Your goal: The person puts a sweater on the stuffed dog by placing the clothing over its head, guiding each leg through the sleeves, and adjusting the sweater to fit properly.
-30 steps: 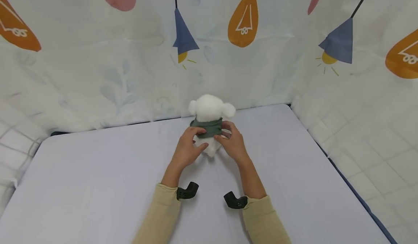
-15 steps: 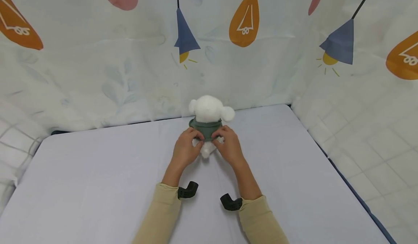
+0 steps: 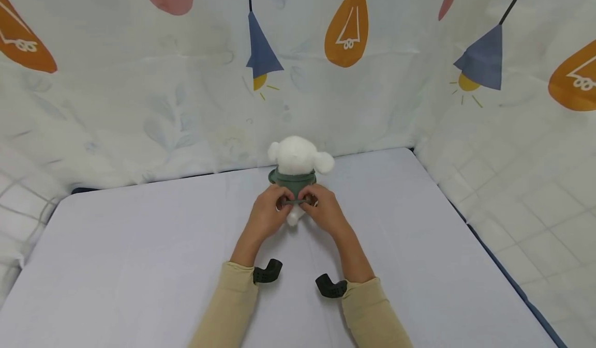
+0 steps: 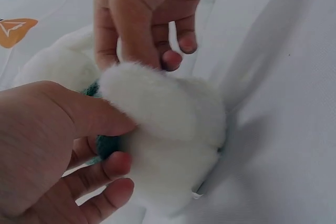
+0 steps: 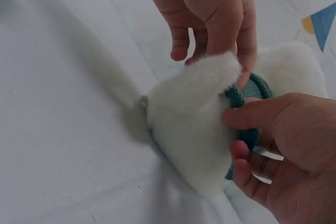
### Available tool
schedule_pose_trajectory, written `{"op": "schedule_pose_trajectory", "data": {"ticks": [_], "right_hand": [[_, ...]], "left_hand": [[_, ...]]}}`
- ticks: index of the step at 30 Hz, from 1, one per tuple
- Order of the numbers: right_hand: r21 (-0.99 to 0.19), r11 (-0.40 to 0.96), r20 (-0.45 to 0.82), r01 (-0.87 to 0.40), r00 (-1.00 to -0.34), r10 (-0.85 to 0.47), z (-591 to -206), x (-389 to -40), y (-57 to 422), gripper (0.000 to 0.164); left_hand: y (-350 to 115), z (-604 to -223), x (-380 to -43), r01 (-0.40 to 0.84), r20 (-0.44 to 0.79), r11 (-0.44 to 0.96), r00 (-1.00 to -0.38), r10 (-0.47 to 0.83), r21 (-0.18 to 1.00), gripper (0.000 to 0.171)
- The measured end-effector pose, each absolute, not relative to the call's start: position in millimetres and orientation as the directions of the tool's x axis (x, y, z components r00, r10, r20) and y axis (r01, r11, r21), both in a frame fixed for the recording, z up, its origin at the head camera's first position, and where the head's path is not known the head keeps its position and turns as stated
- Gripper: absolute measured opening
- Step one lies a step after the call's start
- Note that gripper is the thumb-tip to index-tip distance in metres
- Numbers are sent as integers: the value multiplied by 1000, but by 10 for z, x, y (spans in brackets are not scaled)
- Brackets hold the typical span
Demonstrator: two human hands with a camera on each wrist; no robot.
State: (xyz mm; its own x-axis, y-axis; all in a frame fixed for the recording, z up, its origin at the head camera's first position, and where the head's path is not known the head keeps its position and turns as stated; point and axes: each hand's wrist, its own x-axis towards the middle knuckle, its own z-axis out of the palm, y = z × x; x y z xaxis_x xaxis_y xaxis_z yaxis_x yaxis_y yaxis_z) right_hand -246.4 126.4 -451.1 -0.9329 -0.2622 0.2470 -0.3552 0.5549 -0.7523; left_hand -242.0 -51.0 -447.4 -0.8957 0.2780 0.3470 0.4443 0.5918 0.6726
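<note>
A white plush toy (image 3: 294,155) with round ears stands near the back edge of the table, its face hidden. It wears a green knitted sweater (image 3: 294,182). My left hand (image 3: 269,209) pinches the sweater's lower hem between thumb and fingers. From the other side my right hand (image 3: 324,208) pinches the same hem, close to the left fingers. A short stretch of hem shows between the two hands. In the left wrist view, the toy's white furry lower body (image 4: 163,166) is seen close up. The right wrist view shows the sweater's green edge (image 5: 255,87) by the right thumb.
The table (image 3: 139,255) has a white cover. Behind it hangs a pale cloth wall (image 3: 195,105) printed with lamps and bulbs, close behind the toy. Another cloth wall (image 3: 526,198) runs along the right side. Black wrist mounts (image 3: 268,271) sit by the sleeve cuffs.
Both hands have closed in on the sweater's hem and drawn together. The hem came lower on the toy's back, then lifted slightly away from it. The toy has leaned slightly left.
</note>
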Motion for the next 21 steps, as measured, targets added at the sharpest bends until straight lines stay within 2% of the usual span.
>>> {"op": "schedule_pose_trajectory", "data": {"ticks": [8, 13, 17, 21], "right_hand": [[-796, 557, 88, -237, -955, -282, -4566, -2503, 1305, 10], [-802, 546, 81, -240, -951, -300, -4595, -2537, 1304, 8], [-778, 547, 160, -308, -940, -302, -4559, -2510, 1313, 6], [-805, 504, 198, -312, -943, -268, -4482, -2463, 1322, 7]], "left_hand": [[-526, -4448, -2407, 346, 207, 651, -936, 283, 675, 7], [-536, -4439, -2414, 298, 141, 682, -951, 277, 668, 7], [-539, -4451, -2413, 360, 241, 634, -932, 269, 684, 9], [-534, -4438, -2405, 431, 338, 563, -903, 267, 706, 10]]}}
